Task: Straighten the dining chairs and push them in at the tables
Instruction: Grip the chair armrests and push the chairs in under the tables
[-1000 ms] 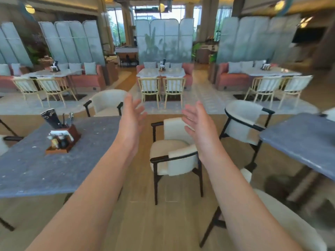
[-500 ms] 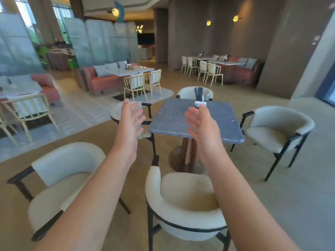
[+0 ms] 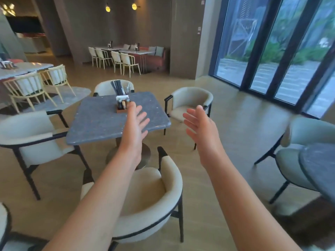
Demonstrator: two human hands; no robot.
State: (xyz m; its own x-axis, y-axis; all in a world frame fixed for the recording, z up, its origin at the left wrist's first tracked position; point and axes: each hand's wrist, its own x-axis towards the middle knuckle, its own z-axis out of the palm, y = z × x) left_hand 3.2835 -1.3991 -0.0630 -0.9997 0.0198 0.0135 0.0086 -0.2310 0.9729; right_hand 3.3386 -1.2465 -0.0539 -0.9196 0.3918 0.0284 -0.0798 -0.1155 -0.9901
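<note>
Head view: left hand (image 3: 135, 122) and right hand (image 3: 198, 124) raised, fingers straight, holding nothing, above the near cream chair (image 3: 154, 201), which stands pulled back from the grey stone table (image 3: 101, 120) and turned slightly right. Likely the reach-in step; next move calls for gripping the backrest, squaring it, sliding it in. Wood floor, glass wall (image 3: 272, 42) right; the far chair (image 3: 190, 104) appears angled, though distortion blurs this.

view swung right, table (image 3: 116, 117) nearer
</note>
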